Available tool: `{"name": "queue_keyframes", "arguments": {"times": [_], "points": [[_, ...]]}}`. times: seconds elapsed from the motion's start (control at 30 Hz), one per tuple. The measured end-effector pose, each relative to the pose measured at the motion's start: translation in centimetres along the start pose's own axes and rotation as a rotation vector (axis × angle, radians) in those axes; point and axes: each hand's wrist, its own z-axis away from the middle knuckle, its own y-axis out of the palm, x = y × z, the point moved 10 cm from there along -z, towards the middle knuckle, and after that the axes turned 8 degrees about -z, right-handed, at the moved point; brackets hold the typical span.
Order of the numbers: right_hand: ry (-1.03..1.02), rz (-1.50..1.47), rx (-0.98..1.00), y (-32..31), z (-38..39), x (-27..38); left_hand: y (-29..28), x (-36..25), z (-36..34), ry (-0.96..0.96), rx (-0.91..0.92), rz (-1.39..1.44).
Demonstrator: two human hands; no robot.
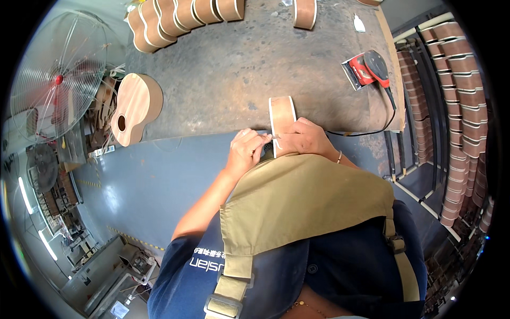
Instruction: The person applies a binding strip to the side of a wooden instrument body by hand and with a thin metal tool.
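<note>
- Two bare hands are working close together at the near edge of the table (pixel 239 80), just in front of the person's chest.
- The curved wooden piece (pixel 282 109) with white edging is standing between them; its far end is showing over the tabletop, and its near end is going out of sight behind the olive apron (pixel 308 199).
- The right hand (pixel 307 138) is holding this piece from the right side – the fingers are bending over its light brown face.
- The left hand (pixel 248 148) is keeping its fingers narrow, with the tips touching or almost touching the left white edge – I cannot tell if they are pinching something small.
- A small guitar-shaped body (pixel 137 103) with a round sound hole is lying at the left edge of the table.
- A red and black sander (pixel 366 70) is resting on the right part, and its black cable (pixel 366 132) is running down past the table edge.
- A white bottle (pixel 359 23) is lying farther back.
- Several curved wooden bodies (pixel 183 16) are standing in a row at the far left.
- A large fan (pixel 58 80) is standing at left, and racked wooden parts (pixel 461 95) are filling the right side.
</note>
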Motion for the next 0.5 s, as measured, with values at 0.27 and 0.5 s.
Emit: {"name": "queue_keyframes", "arguments": {"times": [0.27,0.5], "points": [[0.238,-0.135,-0.034,-2.8,-1.1,-2.5,-2.0,-1.5,-4.7,-0.068,0.232,0.139],[0.412,-0.149,-0.197,-5.6,-4.6,-13.4,3.9,5.0,-14.6,-0.217,0.327,0.112]]}}
